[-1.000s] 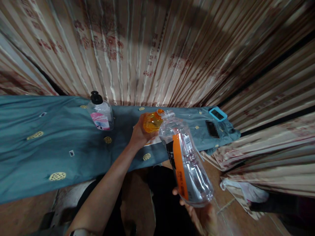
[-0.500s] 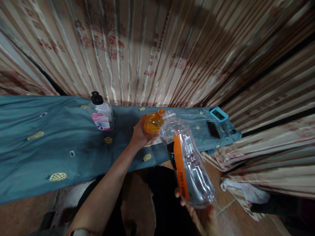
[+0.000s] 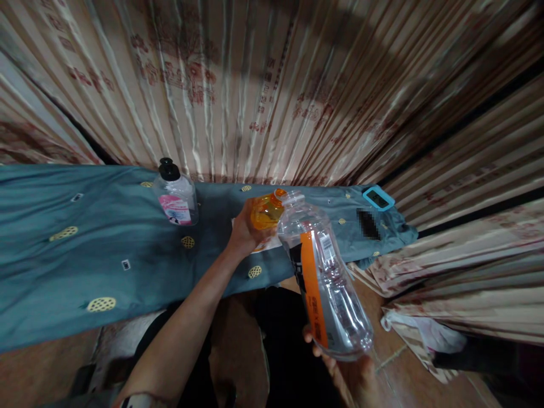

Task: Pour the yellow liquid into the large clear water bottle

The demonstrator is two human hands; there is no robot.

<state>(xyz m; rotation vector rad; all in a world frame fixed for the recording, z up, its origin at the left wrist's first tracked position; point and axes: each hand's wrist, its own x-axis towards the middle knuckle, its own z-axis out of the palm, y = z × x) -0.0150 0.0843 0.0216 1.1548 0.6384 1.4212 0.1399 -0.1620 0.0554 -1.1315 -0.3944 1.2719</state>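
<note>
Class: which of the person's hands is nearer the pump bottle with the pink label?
Left. The left hand grips the orange bottle beside the pump bottle; the right hand is much farther, low under the clear bottle.

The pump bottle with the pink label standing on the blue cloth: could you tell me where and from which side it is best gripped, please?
Probably around the clear body of the pump bottle, at the pink label, coming from the front. It stands upright on the blue cloth with the curtain close behind and open cloth in front. The black pump top looks too narrow for a firm hold.
</note>
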